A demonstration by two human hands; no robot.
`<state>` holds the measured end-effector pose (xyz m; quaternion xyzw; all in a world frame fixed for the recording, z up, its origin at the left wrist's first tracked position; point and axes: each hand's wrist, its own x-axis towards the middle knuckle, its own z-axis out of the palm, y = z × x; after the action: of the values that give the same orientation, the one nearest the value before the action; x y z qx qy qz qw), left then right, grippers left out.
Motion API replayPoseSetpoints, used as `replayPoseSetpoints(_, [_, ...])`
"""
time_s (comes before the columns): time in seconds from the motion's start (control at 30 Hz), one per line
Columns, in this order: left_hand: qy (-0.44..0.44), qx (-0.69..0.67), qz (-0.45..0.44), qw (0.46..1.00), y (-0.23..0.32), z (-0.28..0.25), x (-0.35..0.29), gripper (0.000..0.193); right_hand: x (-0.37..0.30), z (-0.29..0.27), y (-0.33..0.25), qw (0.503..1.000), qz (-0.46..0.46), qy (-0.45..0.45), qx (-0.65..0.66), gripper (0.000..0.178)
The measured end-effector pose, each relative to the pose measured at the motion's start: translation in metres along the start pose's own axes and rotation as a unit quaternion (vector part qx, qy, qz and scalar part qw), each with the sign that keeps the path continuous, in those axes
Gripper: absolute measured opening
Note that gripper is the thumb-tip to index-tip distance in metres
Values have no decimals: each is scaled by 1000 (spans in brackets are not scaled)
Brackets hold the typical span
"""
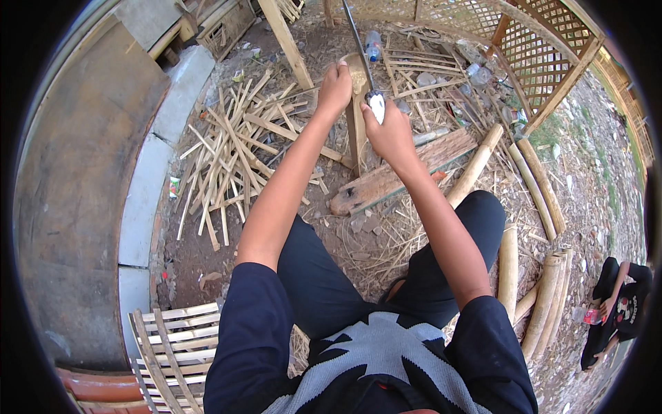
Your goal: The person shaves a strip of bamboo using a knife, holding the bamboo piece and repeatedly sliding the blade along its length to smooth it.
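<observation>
My left hand [335, 90] is closed on the top of a pale split bamboo piece [357, 131], which stands upright in front of me. Closed round the white and black handle of a long-bladed knife [355, 34], my right hand [390, 134] is just right of the bamboo. The dark blade points up and away, beside the bamboo's top; whether it touches is unclear. A worn wooden plank [407, 171] lies on the ground by the foot of the bamboo.
Split bamboo strips [231, 155] lie heaped at the left. Bamboo poles [545, 303] lie at the right, near a seated person [624, 303] holding a bottle. A slatted bamboo panel [181, 345] is at lower left. Lattice [552, 58] and plastic bottles [373, 45] are farther off.
</observation>
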<state>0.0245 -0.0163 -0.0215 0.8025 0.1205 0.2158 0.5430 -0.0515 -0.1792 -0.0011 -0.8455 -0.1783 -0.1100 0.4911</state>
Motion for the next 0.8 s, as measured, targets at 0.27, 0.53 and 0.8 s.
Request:
replayPoseSetpoints(0.27, [21,32,0,999,20,4,-16,58,-1,-7,5,1000,-16,7,-5,41])
replayPoseSetpoints(0.53, [70,73,10,995,41,6,-29,56,-5,-11,-3,1000,-5,-1,9,40])
replayPoseSetpoints(0.8, [50,33,-5,998,31,16,-17,58,-6,-10,-5,1000,11,9,-8,41])
